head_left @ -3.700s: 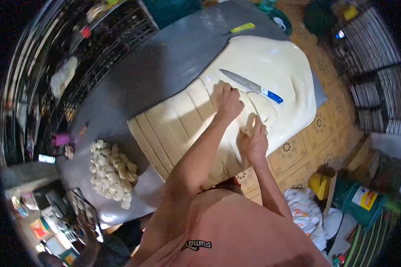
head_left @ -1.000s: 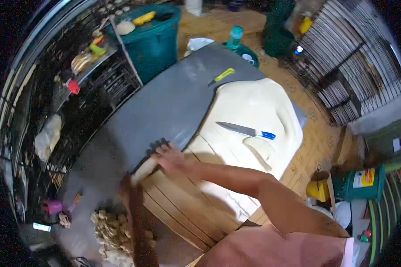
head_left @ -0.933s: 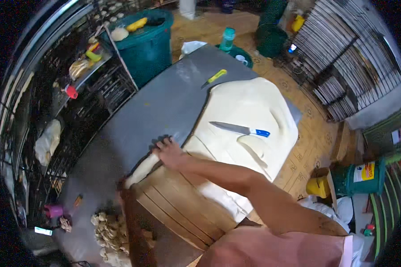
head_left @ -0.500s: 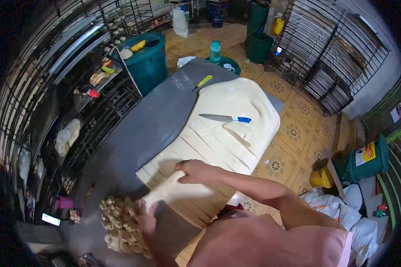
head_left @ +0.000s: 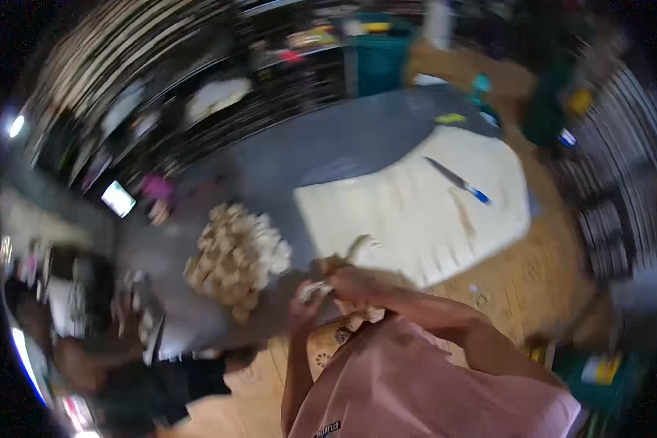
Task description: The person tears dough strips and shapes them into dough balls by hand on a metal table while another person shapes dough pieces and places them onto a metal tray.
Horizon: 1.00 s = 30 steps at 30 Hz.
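Close to my body, at the near edge of the table, my two hands have come together. My left hand [head_left: 304,305] is closed round a pale dough strip [head_left: 317,290]. Against it, my right hand [head_left: 352,285] is closed too, apparently on the same strip, though motion blurs its fingers. A large cut sheet of dough [head_left: 394,212] lies just beyond the right hand. On the sheet rests a knife [head_left: 456,179] with a blue and white handle. Left of my hands sits a heap of small dough pieces [head_left: 230,259], some tan and some whiter.
Another person [head_left: 95,365] stands at the table's lower left. A lit phone [head_left: 118,199] and a purple object [head_left: 157,187] are at the far left. A yellow-green cutter [head_left: 450,118] lies beyond the sheet. Racks [head_left: 233,44] and a green bin [head_left: 379,58] stand behind the grey table [head_left: 270,157].
My view has swung left. My right hand has come off the sheet, and both hands have met near my body with dough between them. Another person has come into view.
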Motion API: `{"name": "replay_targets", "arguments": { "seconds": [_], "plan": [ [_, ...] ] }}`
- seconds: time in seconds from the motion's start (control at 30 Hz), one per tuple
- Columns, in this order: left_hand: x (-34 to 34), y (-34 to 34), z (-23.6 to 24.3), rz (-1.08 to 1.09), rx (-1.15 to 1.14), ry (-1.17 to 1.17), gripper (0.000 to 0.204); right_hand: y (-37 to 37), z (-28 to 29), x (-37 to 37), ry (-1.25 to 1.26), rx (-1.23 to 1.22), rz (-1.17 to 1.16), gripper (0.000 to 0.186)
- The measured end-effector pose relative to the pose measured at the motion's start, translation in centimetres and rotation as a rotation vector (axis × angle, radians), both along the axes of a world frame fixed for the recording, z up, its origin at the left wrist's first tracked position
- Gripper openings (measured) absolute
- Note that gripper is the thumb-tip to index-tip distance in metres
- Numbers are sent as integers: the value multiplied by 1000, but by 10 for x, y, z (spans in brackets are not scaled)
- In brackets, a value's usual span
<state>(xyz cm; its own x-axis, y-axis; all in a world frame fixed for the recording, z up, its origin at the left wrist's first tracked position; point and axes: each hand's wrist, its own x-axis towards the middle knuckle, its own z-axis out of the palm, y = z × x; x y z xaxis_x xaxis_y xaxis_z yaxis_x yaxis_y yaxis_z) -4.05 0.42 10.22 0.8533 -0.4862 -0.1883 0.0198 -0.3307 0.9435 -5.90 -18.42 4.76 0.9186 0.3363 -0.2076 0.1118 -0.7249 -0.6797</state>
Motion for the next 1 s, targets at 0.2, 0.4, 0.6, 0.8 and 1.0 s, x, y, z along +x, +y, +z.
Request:
{"name": "replay_targets", "arguments": {
  "seconds": [0.2,0.4,0.6,0.8,1.0],
  "plan": [
    [-45,18,-135,261,45,-418,33,3,59,-5,13,-91,340,28],
    [-59,-72,-19,554,252,-29,31,-32,35,-18,-432,108,232,51],
    [-41,-75,-40,609,413,-437,31,-20,28,12,-336,214,339,42],
    [-24,-75,2,719,481,-226,29,-18,48,11,-133,0,248,33],
    [-4,-69,-32,767,367,-153,25,-28,62,4,-243,48,328,29]
  ]
}}
